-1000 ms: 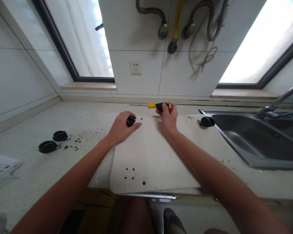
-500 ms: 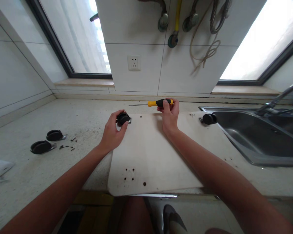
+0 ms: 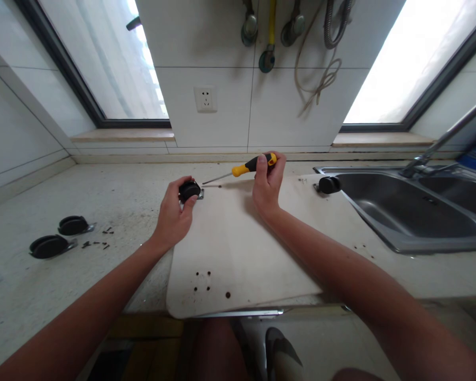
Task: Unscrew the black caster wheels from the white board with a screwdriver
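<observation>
My left hand [image 3: 173, 214] grips a small black caster wheel [image 3: 189, 189] at the far left corner of a pale board [image 3: 241, 248] lying on the counter. My right hand [image 3: 266, 182] is closed round the black end of a yellow-and-black screwdriver [image 3: 249, 166]. Its metal tip points left and down toward the caster's plate. A second black caster [image 3: 328, 184] sits at the board's far right corner. Small dark holes [image 3: 203, 281] show near the board's front left.
Two loose black casters [image 3: 59, 235] and several small dark screws [image 3: 97, 244] lie on the counter at left. A steel sink [image 3: 412, 211] with a tap is at right. A wall socket [image 3: 205, 98] and hanging hoses are on the tiled wall behind.
My left hand shifted the caster toward the board's far left corner and curled round it. My right hand tilted the screwdriver, bringing its tip down toward the caster.
</observation>
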Demonstrator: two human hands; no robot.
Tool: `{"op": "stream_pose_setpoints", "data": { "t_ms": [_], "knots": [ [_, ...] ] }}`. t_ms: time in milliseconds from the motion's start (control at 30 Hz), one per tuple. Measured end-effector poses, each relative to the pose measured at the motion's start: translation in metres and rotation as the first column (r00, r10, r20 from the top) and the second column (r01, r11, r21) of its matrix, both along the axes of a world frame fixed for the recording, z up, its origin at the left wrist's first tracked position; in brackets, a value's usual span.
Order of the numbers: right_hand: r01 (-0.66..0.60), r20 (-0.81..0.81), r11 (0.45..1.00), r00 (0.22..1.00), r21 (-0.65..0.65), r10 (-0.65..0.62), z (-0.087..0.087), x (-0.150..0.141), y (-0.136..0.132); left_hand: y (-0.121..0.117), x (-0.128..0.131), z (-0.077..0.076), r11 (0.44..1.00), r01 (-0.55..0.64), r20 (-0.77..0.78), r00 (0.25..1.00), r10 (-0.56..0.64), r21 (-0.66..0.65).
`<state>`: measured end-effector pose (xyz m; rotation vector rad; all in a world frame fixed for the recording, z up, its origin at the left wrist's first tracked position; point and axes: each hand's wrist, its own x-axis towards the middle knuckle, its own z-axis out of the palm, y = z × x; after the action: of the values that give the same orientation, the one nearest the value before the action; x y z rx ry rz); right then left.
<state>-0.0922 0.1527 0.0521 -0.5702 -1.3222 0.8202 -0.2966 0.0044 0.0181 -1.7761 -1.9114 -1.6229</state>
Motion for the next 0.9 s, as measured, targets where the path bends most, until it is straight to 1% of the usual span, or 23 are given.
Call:
{"op": "stream_pose_setpoints", "data": {
  "t_ms": [100,233,467,900],
  "knots": [
    [0.094,-0.051,0.992,0.995,0.080,-0.090,0.0006,-0.0008,-0.0028,-0.0005,0.0000,-0.0010,1.000,0.002,-0.018,1.000,-0.002,0.007],
    [0.073,-0.054,0.989,0.996,0.126,-0.066,0.0010,-0.0027,-0.0046,0.0005,-0.0021,-0.0034,0.999,0.023,-0.016,1.000,-0.022,0.033],
    [0.068,-0.037,0.990,0.997,0.121,-0.064,-0.0017,-0.0038,-0.0007,0.0015,-0.0034,-0.0050,0.998,0.028,-0.014,1.000,-0.027,0.059],
    [0.070,-0.037,0.991,0.997,0.114,-0.066,-0.0031,-0.0041,-0.0010,0.0007,-0.0020,-0.0035,0.998,0.028,-0.015,1.000,-0.027,0.061]
  ]
}}
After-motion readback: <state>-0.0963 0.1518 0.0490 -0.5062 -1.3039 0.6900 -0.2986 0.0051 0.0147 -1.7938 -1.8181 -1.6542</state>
